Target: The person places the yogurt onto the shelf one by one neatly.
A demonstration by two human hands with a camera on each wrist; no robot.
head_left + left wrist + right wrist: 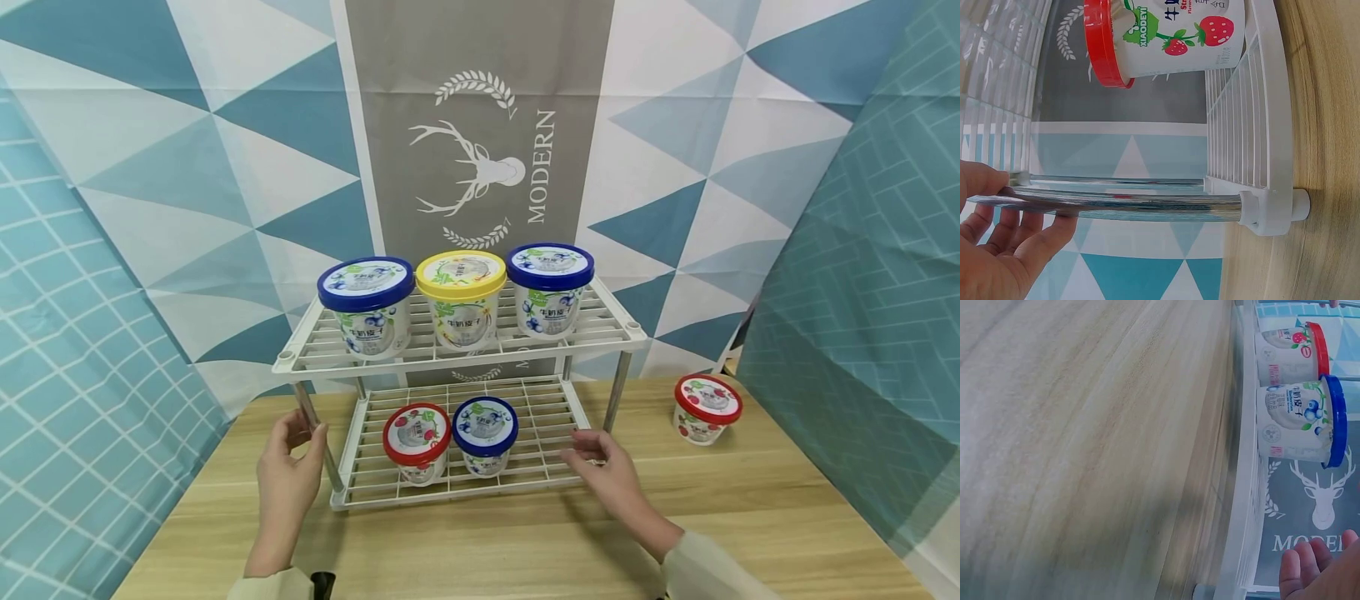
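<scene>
A white two-tier rack (465,364) with metal posts stands on the wooden table. At its front left post (1135,205), my left hand (288,475) has the thumb on one side and fingers on the other, holding it. My right hand (611,479) hovers by the lower tier's right side, its fingers (1307,562) loosely bent with nothing between them. On the lower tier sit a red-lidded cup (417,442) with strawberry pictures and a blue-lidded cup (486,433) with blueberries. Neither hand touches these cups.
The upper tier carries two blue-lidded tubs (367,304) (550,287) with a yellow-lidded tub (461,296) between them. Another red-lidded cup (707,408) stands on the table (750,517) to the right of the rack. A patterned cloth (667,167) hangs behind.
</scene>
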